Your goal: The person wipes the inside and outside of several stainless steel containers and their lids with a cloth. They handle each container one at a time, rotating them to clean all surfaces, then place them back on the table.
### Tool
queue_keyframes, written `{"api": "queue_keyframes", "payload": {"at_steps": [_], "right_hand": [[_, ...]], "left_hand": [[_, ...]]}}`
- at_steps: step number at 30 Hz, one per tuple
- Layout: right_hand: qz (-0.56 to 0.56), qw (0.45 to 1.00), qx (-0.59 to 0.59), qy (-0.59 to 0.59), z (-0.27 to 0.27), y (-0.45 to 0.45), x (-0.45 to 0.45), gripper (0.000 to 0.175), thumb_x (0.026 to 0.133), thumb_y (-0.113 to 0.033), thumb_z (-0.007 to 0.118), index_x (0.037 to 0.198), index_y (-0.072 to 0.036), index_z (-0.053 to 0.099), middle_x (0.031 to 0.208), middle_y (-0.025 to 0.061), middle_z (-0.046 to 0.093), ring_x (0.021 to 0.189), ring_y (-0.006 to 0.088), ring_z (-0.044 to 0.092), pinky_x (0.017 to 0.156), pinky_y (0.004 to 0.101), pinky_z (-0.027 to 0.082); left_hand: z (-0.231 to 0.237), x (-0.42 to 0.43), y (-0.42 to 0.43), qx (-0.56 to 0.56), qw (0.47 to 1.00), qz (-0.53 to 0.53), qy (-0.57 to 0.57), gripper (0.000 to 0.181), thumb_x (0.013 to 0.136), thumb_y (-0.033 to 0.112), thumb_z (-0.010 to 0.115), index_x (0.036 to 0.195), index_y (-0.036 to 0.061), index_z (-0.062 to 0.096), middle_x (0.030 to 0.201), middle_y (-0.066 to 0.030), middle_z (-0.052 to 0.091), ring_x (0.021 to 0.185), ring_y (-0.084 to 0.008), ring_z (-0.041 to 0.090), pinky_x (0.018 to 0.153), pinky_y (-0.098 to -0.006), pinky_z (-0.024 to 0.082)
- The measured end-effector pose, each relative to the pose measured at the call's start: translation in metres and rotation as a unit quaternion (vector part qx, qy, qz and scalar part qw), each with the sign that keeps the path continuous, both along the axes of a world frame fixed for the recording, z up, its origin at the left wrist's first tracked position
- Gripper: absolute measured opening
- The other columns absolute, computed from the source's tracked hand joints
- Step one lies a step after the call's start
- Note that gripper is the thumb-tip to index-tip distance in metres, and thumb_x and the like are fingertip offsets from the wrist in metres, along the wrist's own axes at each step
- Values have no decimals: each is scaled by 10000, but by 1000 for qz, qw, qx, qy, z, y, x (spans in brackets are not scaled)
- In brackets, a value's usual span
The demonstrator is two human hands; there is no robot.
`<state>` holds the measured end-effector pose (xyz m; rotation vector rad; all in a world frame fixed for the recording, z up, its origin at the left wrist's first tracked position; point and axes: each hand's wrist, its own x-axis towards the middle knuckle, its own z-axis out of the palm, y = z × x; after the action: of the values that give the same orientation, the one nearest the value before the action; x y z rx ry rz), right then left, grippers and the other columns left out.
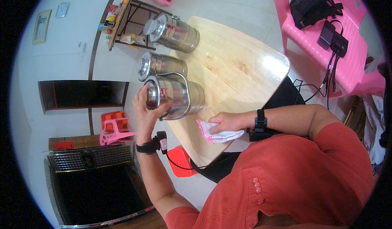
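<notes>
A stainless steel lidded canister [177, 95] stands at the table's near left end, its curved carrying handle hanging across its body. My left hand [148, 108] is around its shiny lid [153, 96], fingers on one side and thumb on the other. In my right hand [228, 122] is a folded white cloth [225, 134] with pink stitched edging, held just above the tabletop. Two similar lidded canisters, a middle one [167, 65] and a far one [176, 33], stand in line beyond the first. All are on the pale wood-grain table [232, 66].
A pink plastic chair [309, 51] to the right bears a black bag [312, 7] and black boxes with cables [332, 39]. A red stool [180, 161] is beside the table's near corner. Farther back stands a side table [122, 17] with small items. Cables run from my wrist straps.
</notes>
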<state>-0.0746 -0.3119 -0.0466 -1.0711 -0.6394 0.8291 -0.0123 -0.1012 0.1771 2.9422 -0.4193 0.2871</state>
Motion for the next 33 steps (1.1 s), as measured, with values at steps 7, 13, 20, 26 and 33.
{"api": "queue_keyframes", "payload": {"at_steps": [7, 13, 20, 26, 33], "right_hand": [[6, 1000, -25, -12, 4, 0, 2, 233, 969, -257, 648, 983, -25, 632, 818, 16, 643, 752, 94, 571, 677, 294, 481], [5, 1000, -26, 16, 8, -2, 0, 246, 972, -267, 650, 966, -22, 632, 788, 18, 631, 726, 89, 558, 657, 301, 477], [-2, 1000, -23, 2, 4, 1, 0, 299, 976, -309, 646, 954, -12, 629, 772, 27, 631, 713, 99, 556, 648, 312, 475], [3, 1000, -8, -3, 2, 1, 1, 308, 978, -321, 648, 970, -13, 638, 774, 26, 632, 722, 102, 560, 654, 312, 475], [-2, 1000, -2, 12, 2, 1, 0, 308, 975, -322, 654, 991, -14, 645, 793, 19, 640, 739, 99, 563, 676, 301, 480]], "left_hand": [[7, -7, 27, 7, 999, 48, 25, 892, 584, 166, 882, 1415, 187, 561, 1451, -193, 474, 1342, -372, 442, 1085, -457, 422], [12, -19, 43, 7, 996, 76, 35, 943, 515, 70, 862, 1404, 217, 584, 1419, -169, 514, 1298, -343, 510, 1056, -438, 462], [11, -22, 67, 10, 994, 100, 36, 972, 488, -27, 856, 1393, 219, 602, 1329, -129, 565, 1187, -302, 595, 997, -409, 512], [0, -19, 96, -3, 993, 115, 17, 1021, 484, -130, 824, 1409, 237, 595, 1293, -114, 577, 1086, -249, 643, 928, -362, 564], [-9, -1, 130, 34, 991, 130, -5, 1051, 476, -131, 826, 1421, 261, 582, 1246, -109, 594, 1076, -266, 643, 908, -364, 564]]}}
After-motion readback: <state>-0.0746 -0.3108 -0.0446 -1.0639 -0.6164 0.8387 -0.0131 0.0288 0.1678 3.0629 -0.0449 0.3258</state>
